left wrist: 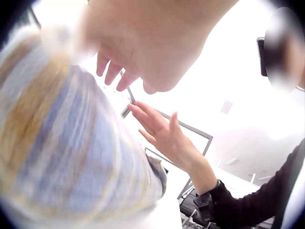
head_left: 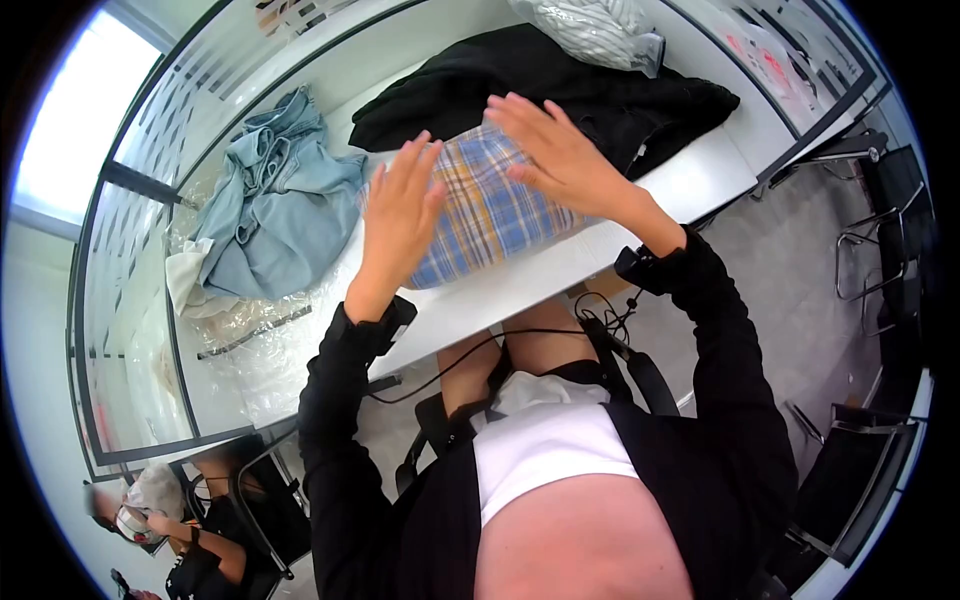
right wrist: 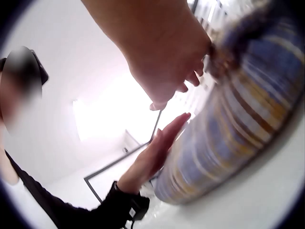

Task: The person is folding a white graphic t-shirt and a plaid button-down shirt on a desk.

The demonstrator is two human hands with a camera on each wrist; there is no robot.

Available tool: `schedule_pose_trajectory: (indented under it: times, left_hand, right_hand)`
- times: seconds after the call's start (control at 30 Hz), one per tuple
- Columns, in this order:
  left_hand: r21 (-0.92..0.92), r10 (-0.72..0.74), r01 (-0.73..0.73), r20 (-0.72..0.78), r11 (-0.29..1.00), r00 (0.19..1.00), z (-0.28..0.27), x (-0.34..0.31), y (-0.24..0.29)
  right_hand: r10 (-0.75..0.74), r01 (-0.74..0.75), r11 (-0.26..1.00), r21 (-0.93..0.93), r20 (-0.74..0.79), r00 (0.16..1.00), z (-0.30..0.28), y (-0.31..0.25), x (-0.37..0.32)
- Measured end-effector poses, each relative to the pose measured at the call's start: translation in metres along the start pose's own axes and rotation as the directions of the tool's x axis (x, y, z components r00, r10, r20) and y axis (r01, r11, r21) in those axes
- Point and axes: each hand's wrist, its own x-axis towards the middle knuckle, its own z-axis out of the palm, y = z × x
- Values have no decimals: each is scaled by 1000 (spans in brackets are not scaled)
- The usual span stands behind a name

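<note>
A blue, yellow and white plaid cloth bundle point(head_left: 490, 225) lies on the white table in front of the person. At its left end is the left hand point(head_left: 398, 215), with straight fingers pointing to the far side of the table. Over its far right part the right hand point(head_left: 565, 165) is spread, palm down and thumb apart. Neither hand grips anything. In the left wrist view the plaid cloth point(left wrist: 76, 143) bulges up close beside the left hand point(left wrist: 147, 43). The right wrist view shows the rounded side of the plaid cloth point(right wrist: 228, 129) below the right hand point(right wrist: 167, 62).
Light blue denim jeans point(head_left: 280, 215) lie crumpled at the left, near clear plastic wrap point(head_left: 250, 370). Behind the bundle spreads a black garment point(head_left: 450, 85). A plastic-wrapped white bundle point(head_left: 590, 30) sits at the back. A black cable point(head_left: 450, 362) hangs by the person's legs.
</note>
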Motion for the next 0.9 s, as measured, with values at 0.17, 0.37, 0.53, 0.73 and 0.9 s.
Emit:
schedule_pose_trajectory:
  times: [0.17,0.37,0.53,0.73,0.9]
  left_hand:
    - [128,38,-59,160,990,986,36,-23,-10]
    - [37,14,-16,67,999,998,-18,7,9]
    - [170,57,-94,212,981,976,42,-28,-26]
    - [103,20,-45,236,994,972,-11,8,-14]
    - [136,34,-96,398,986,917,32,-18,-34]
  right_hand:
    - [-20,82,983,-164,348,937,56,4,-28]
    - [-40,51,998,-31,287,957,21,-9,5]
    - [-33,92,989,-118,429,903,68,-3,-16]
    - [-17,29,999,-21,429,903,17,-3,22]
    - [28,11,998,-61,600,800,58,12,0]
